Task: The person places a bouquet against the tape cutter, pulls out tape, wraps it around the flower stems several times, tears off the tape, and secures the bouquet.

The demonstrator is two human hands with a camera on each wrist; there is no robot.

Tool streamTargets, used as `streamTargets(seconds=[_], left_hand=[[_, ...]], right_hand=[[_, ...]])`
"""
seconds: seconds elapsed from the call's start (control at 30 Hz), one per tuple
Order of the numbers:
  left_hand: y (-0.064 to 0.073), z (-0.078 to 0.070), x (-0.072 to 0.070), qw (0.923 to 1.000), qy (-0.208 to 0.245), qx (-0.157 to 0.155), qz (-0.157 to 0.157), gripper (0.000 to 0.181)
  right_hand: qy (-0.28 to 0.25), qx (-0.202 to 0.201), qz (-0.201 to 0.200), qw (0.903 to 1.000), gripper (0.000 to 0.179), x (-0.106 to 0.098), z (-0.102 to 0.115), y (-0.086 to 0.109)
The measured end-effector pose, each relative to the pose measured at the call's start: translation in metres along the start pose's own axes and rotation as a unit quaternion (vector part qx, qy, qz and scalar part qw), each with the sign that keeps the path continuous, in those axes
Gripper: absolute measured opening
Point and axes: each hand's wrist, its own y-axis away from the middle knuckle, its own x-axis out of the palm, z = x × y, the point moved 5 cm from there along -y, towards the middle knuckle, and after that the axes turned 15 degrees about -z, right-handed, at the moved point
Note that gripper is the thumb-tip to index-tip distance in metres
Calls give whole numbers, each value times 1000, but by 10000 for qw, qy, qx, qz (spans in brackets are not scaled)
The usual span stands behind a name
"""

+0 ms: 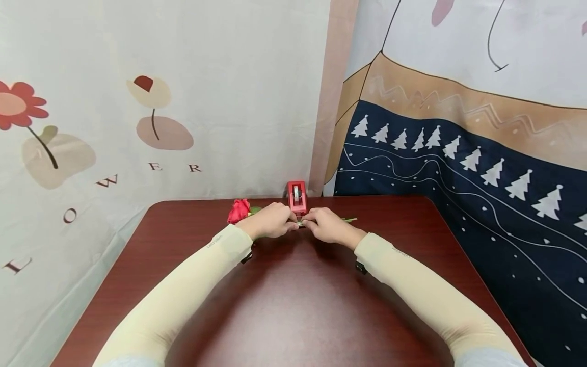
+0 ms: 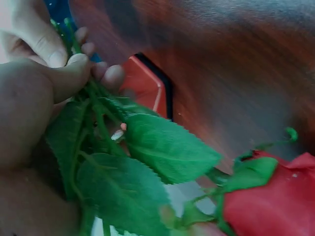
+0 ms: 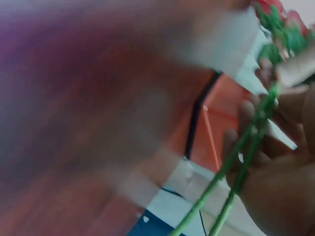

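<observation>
Red roses [image 1: 239, 210] with green leaves [image 2: 172, 147] lie sideways at the far side of the table, their flower heads to the left. My left hand [image 1: 272, 220] pinches the stems between thumb and fingers, just below the leaves. Close beside it, my right hand [image 1: 327, 224] holds the same stems with thumb and fingers. Two green stems [image 3: 241, 157] run out past the right hand, their ends [image 1: 350, 219] showing to its right in the head view. The fingertips of both hands nearly meet and hide the middle of the stems.
A red tape dispenser [image 1: 297, 198] stands just behind the hands, near the table's back edge. The dark red-brown table [image 1: 293, 306] reaches toward me. A pale printed curtain [image 1: 252, 102] hangs behind it, and a navy tree-patterned cloth [image 1: 412, 168] hangs to the right.
</observation>
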Motion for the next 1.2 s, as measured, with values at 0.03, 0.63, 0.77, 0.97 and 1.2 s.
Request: streamTargets(seconds=[0.03, 0.63, 0.77, 0.97, 1.2], left_hand=[[1, 0, 0, 9999, -55, 53, -102, 15], [15, -5, 10, 9995, -235, 109, 163, 17], [18, -8, 10, 9996, -98, 85, 246, 18], [19, -10, 12, 9997, -156, 20, 203, 20], [20, -14, 15, 9996, -39, 11, 287, 22]], right_hand=[[-73, 148, 173, 9997, 23, 0, -1, -3], [-275, 659, 1140, 9909, 23, 5, -1, -3], [-366, 559, 1268, 9897, 24, 5, -1, -2], [-664, 648, 1278, 9875, 24, 6, -8, -6], [-671, 1612, 105, 9846, 38, 9, -14, -17]])
